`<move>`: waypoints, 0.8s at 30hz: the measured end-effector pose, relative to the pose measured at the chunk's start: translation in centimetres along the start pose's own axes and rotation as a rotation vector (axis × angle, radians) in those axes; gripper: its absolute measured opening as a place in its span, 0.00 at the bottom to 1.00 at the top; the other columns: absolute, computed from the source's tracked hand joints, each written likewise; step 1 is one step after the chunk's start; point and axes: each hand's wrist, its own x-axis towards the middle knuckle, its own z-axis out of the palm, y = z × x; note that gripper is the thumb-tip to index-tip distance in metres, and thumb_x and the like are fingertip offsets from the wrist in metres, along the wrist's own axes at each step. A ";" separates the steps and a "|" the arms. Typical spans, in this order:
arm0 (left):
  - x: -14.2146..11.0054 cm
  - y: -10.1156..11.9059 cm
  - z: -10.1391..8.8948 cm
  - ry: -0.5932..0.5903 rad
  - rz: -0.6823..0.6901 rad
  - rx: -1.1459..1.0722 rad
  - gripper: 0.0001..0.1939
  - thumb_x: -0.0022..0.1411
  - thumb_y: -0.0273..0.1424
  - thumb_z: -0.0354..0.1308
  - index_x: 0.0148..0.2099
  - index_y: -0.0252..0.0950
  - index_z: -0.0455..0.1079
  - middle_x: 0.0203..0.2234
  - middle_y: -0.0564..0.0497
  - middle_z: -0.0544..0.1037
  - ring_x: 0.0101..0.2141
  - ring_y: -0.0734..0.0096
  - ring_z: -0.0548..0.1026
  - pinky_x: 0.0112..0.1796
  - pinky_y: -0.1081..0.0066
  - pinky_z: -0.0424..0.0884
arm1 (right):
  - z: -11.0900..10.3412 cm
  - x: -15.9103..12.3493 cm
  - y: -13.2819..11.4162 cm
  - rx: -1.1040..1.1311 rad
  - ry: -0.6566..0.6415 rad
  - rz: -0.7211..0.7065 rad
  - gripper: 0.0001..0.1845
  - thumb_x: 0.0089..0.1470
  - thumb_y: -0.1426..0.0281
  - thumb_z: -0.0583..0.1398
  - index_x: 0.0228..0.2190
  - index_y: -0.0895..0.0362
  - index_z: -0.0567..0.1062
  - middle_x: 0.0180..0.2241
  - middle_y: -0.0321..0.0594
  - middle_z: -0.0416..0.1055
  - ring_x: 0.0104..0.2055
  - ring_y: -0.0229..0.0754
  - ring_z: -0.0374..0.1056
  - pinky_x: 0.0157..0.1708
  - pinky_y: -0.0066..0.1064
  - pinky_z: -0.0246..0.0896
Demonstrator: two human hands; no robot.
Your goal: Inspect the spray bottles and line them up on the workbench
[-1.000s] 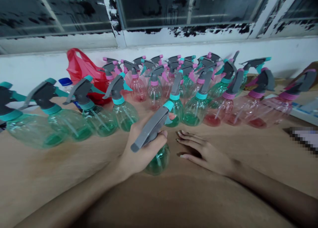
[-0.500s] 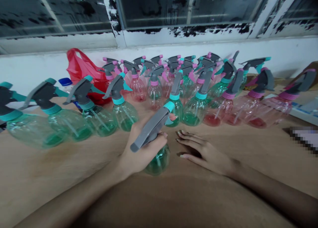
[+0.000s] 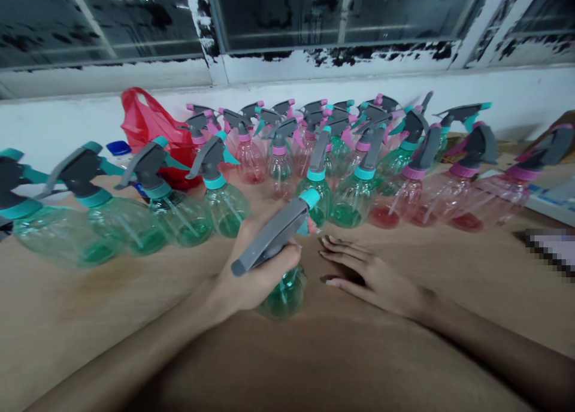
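Note:
My left hand (image 3: 260,268) is wrapped round the neck of a green spray bottle (image 3: 285,292) with a grey head and a turquoise nozzle. The bottle stands tilted on the wooden table (image 3: 359,364), green liquid in its base, its nozzle pointing away to the right; the fingers partly hide its neck and trigger. Just right of it, my right hand (image 3: 363,265) rests palm down on the table, fingers stretched out and holding nothing. Beyond the hands, the closest upright bottles are a green spray bottle (image 3: 317,196) and another green spray bottle (image 3: 350,205).
Several green spray bottles (image 3: 179,220) line the left side. Several pink spray bottles (image 3: 390,205) stand to the right, with a dense cluster behind. A red plastic bag (image 3: 153,124) and a blue-capped bottle (image 3: 118,148) sit back left. A blurred-out flat object (image 3: 554,253) lies far right.
The held spray bottle's head has turned and tipped slightly, its nozzle shifting a little to the right and down. My right hand has stayed in place.

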 end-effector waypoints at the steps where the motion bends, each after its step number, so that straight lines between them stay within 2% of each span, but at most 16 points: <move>1: 0.0 0.0 -0.1 0.012 0.009 0.000 0.04 0.53 0.28 0.53 0.31 0.40 0.70 0.26 0.53 0.75 0.29 0.67 0.74 0.35 0.69 0.72 | 0.0 0.0 0.0 0.003 0.007 -0.002 0.28 0.58 0.56 0.54 0.57 0.51 0.61 0.60 0.39 0.58 0.63 0.45 0.50 0.60 0.45 0.50; 6: 0.1 0.7 0.0 0.012 0.032 0.010 0.07 0.53 0.28 0.52 0.33 0.42 0.71 0.23 0.54 0.73 0.27 0.68 0.72 0.34 0.69 0.71 | 0.0 -0.1 0.0 0.023 0.036 -0.012 0.28 0.57 0.57 0.55 0.57 0.50 0.61 0.60 0.39 0.58 0.63 0.46 0.51 0.59 0.47 0.51; 8: 0.1 0.9 0.2 0.016 0.031 0.006 0.07 0.55 0.28 0.52 0.34 0.42 0.71 0.25 0.54 0.73 0.25 0.70 0.71 0.31 0.70 0.71 | 0.0 0.0 0.0 0.023 0.030 -0.007 0.28 0.57 0.57 0.55 0.57 0.51 0.61 0.60 0.39 0.58 0.63 0.46 0.51 0.60 0.47 0.51; 12: 0.2 0.9 0.5 0.040 0.061 -0.009 0.07 0.54 0.27 0.52 0.31 0.41 0.71 0.27 0.54 0.74 0.27 0.71 0.72 0.32 0.71 0.70 | -0.1 0.0 -0.1 0.033 0.033 -0.012 0.28 0.57 0.57 0.55 0.58 0.50 0.60 0.59 0.39 0.59 0.62 0.46 0.52 0.59 0.47 0.51; 18: 0.2 1.1 0.4 0.040 0.030 0.005 0.07 0.53 0.28 0.52 0.28 0.41 0.71 0.24 0.54 0.74 0.27 0.68 0.73 0.32 0.70 0.71 | -0.2 0.0 -0.1 0.020 0.011 -0.007 0.28 0.58 0.57 0.54 0.57 0.51 0.61 0.60 0.40 0.58 0.63 0.45 0.51 0.60 0.46 0.51; 24: 0.1 1.3 0.4 0.002 0.016 0.010 0.09 0.55 0.28 0.52 0.30 0.42 0.73 0.23 0.54 0.73 0.25 0.70 0.71 0.34 0.69 0.71 | -0.1 0.1 -0.1 0.032 0.014 -0.004 0.28 0.58 0.57 0.54 0.58 0.50 0.60 0.60 0.40 0.58 0.62 0.46 0.51 0.59 0.47 0.51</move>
